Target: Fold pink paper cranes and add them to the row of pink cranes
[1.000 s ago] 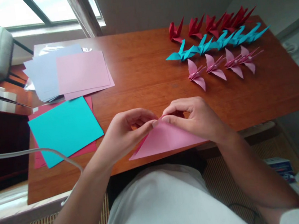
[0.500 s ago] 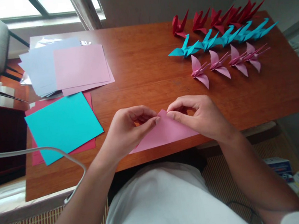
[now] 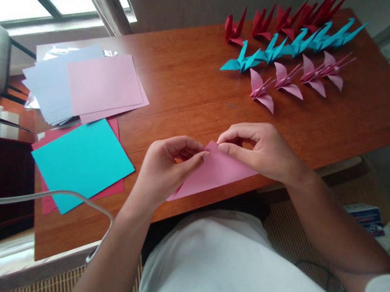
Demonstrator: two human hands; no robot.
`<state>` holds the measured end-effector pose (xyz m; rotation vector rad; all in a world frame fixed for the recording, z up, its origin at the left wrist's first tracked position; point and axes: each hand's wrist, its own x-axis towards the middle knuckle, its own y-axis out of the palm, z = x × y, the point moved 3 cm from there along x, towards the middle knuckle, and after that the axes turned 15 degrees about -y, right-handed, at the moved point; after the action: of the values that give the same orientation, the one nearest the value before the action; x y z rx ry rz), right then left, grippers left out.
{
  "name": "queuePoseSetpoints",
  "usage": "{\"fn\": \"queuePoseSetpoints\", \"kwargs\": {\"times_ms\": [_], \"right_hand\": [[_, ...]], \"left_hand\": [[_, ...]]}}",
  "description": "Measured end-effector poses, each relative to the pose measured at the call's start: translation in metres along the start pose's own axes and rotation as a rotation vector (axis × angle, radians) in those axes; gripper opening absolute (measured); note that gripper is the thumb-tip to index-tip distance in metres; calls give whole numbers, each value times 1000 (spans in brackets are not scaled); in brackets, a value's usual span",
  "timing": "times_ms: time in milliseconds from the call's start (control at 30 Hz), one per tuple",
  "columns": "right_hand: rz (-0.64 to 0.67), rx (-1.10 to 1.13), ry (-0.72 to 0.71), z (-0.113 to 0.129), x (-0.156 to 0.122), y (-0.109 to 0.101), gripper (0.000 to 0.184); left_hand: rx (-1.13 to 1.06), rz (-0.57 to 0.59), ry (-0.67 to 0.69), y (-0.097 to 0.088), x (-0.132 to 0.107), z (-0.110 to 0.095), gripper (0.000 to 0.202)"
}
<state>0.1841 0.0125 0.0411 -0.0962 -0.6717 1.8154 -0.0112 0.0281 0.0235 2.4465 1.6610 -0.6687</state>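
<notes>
Pink paper [image 3: 217, 171], folded to a triangle, lies by the near edge of the table [image 3: 190, 108], probably so both wrists can work low and close. Left hand [image 3: 163, 161] and right hand [image 3: 261, 149] pinch it from either side, seemingly to hold its layers even near the point. Red cranes [image 3: 232, 31], blue cranes [image 3: 242, 61] and pink cranes [image 3: 261, 93] stand in rows by colour at the far right, likely clear of the folding; blue sheets [image 3: 83, 164] and pink sheets [image 3: 104, 83] lie at the left, perhaps for easy reach. The paper's tip pokes up between the two thumb ends, thumbs on its near face, other fingers curled behind and partly hidden, its base spreading below them
</notes>
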Motion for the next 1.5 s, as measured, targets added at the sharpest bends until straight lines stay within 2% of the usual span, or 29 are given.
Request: {"fn": "queuePoseSetpoints", "kwargs": {"times_ms": [633, 700, 867, 1000, 1100, 1200, 1300, 1433, 1500], "right_hand": [[10, -71, -22, -4, 4, 1, 10], [20, -116, -59, -11, 11, 3, 9], [93, -193, -136, -38, 34, 9, 7], [155, -217, -152, -55, 46, 12, 8], [213, -300, -210, -62, 49, 15, 9], [260, -400, -268, -66, 50, 19, 12], [317, -478, -306, -67, 50, 21, 16], [386, -597, -304, -59, 50, 23, 18], [395, -642, -286, -54, 51, 23, 17]], "left_hand": [[48, 5, 23, -2, 5, 2, 14], [115, -32, 54, -4, 11, 2, 13], [399, -205, 103, -10, 30, -1, 15], [627, -278, 86, -13, 40, -1, 15], [768, -305, 132, -12, 44, 0, 17], [893, -323, 197, -8, 46, 2, 18], [1009, -341, 205, -5, 46, 2, 19], [1095, -415, 215, -1, 44, -1, 20], [1114, -406, 254, 1, 44, -3, 22]]}}
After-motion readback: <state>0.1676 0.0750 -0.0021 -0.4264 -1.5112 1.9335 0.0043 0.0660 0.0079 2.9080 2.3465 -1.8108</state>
